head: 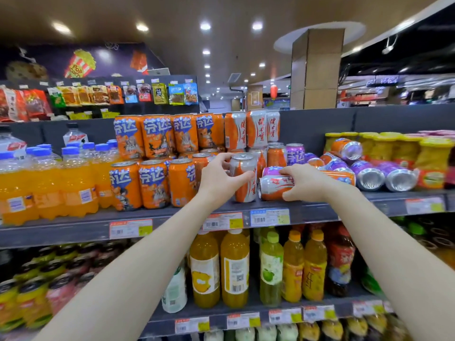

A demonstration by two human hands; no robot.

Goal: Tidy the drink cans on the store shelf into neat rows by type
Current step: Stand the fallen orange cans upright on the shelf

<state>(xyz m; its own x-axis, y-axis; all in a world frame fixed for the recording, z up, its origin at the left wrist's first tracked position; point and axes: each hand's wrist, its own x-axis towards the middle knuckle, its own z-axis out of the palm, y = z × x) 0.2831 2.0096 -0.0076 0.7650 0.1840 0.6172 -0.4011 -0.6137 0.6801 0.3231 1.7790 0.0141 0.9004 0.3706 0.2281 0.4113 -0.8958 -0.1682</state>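
Left hand [219, 174] wrapped round upright white-orange can [244, 177] on shelf [177, 215]. Right hand [305, 183] at 3 o'clock, fingers curled over lying white-orange can [275, 187]. Orange cans [154, 184] at 9 o'clock. Tipped purple cans [366, 174] at 3 o'clock.

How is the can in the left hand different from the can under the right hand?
The can in the left hand stands upright on the shelf; the can under the right hand lies on its side. The left hand wraps the upright can's side; the right hand grips the lying can from above. Both share the same white and orange design with red writing.
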